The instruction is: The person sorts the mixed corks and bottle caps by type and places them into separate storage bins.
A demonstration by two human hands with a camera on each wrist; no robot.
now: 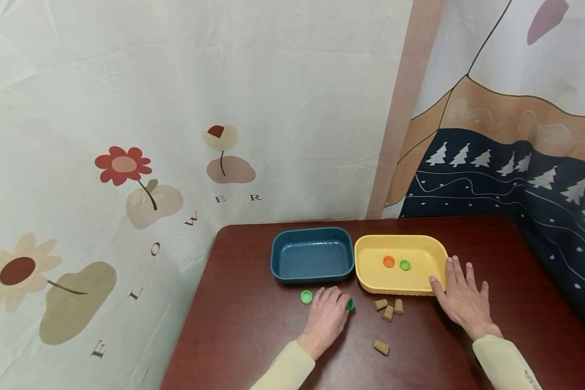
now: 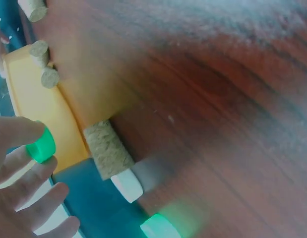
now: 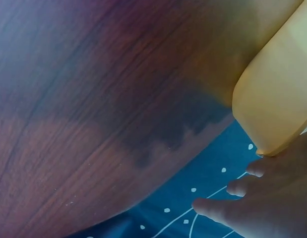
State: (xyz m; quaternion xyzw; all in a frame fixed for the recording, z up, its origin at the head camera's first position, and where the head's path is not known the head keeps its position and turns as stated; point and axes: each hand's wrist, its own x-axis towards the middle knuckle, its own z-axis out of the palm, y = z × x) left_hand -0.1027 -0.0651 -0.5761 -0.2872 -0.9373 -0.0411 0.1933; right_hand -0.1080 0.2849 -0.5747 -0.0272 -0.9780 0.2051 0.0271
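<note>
Your left hand (image 1: 327,311) pinches a green cap (image 1: 349,304) between thumb and index finger, the other fingers loosely bent and apart from one another, as the left wrist view shows. That cap is just above the dark red table (image 1: 234,346), in front of where the blue tray (image 1: 312,279) and the yellow tray (image 1: 395,291) stand side by side. Your right hand (image 1: 468,298) is at the right end of the yellow tray, its fingers spread and holding nothing, its thumb overlapping the rim in the head view. Inside that tray you have an orange cap (image 1: 388,261) and a light green cap (image 1: 405,265), lying near each other on the bottom. Another green cap (image 1: 306,297) sits on the table to the left of your left hand, near the blue tray. Three corks (image 1: 388,313) lie grouped in front of the yellow tray, and a single cork (image 1: 382,348) lies closer to you. From the left wrist you also see a nearer cork (image 2: 108,148) with a white piece (image 2: 127,186) at its end; whether the two touch, you cannot tell
</note>
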